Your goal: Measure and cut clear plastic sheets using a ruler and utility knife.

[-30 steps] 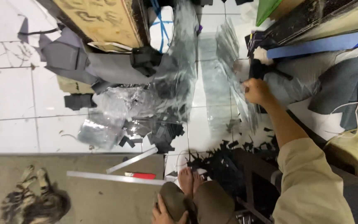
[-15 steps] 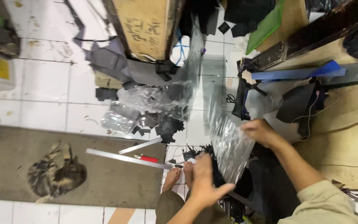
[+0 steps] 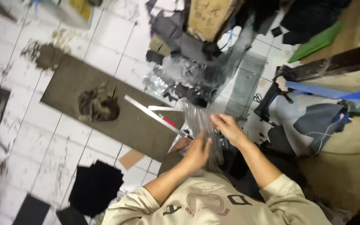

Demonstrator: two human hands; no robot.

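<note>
Head view looks down on a person sitting on a white tiled floor (image 3: 84, 54), both hands working a stack of clear plastic bags (image 3: 198, 118) held just in front of the body. The left hand (image 3: 197, 152) grips the near part of the stack, fingers closed around the plastic. The right hand (image 3: 226, 126) rests on the stack's right edge, fingers curled onto the top sheets, thumb side towards the left hand; the two hands are close together with the plastic between them. The stack stands up from the hands towards the far side, glossy and ribbed with light.

Just left of the hands a long metal ruler (image 3: 153, 114) lies slantwise across a brown board (image 3: 88, 83) on the floor, with a small red-handled tool (image 3: 168, 121) beside it. On the board, further left, sits a dark crumpled rag (image 3: 98, 106). Beyond the stack lies a heap of crinkled clear plastic (image 3: 180, 75) mixed with black scraps, and behind it a cardboard box (image 3: 207, 16). To the right are a blue strip (image 3: 326, 91), grey fabric pieces (image 3: 317, 121) and a green sheet (image 3: 317, 41). Near left, black cut pieces (image 3: 94, 187) lie on the tiles
</note>
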